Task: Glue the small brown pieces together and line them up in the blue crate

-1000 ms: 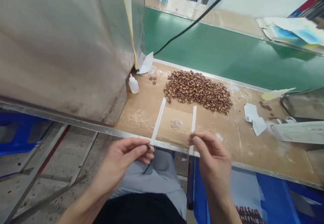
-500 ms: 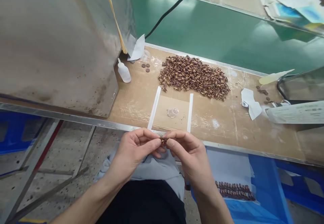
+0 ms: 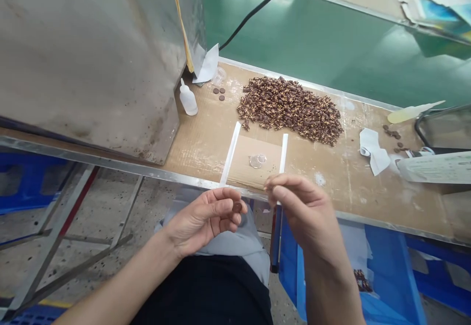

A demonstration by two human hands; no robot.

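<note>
Between the thumb and fingers of my left hand [image 3: 209, 217] is a small dark-brown round disc [image 3: 237, 207], held over my lap just off the bench's front edge. My right hand [image 3: 301, 202] is apart from it, to the right, thumb and fingertips drawn together above the bench edge; whether anything tiny sits in them cannot be made out. Beyond the hands, a small clear ring-shaped piece [image 3: 257, 161] lies on a cardboard patch between two white strips [image 3: 230, 153]. Farther back spreads a heap of small brown parts with gold-coloured prongs [image 3: 290, 109].
A white squeeze bottle [image 3: 189, 100] stands by the metal cabinet [image 3: 91, 60] at left, near several brown discs [image 3: 221, 91]. At right lie crumpled white paper [image 3: 373, 151] and a yellowish bottle [image 3: 410, 113]. A blue bin [image 3: 393, 276] with brown parts sits below the bench.
My hands, which met around a small brown-and-gold part, have come apart. The right moved right and slightly up; the left now shows the brown disc. The view shifted slightly.
</note>
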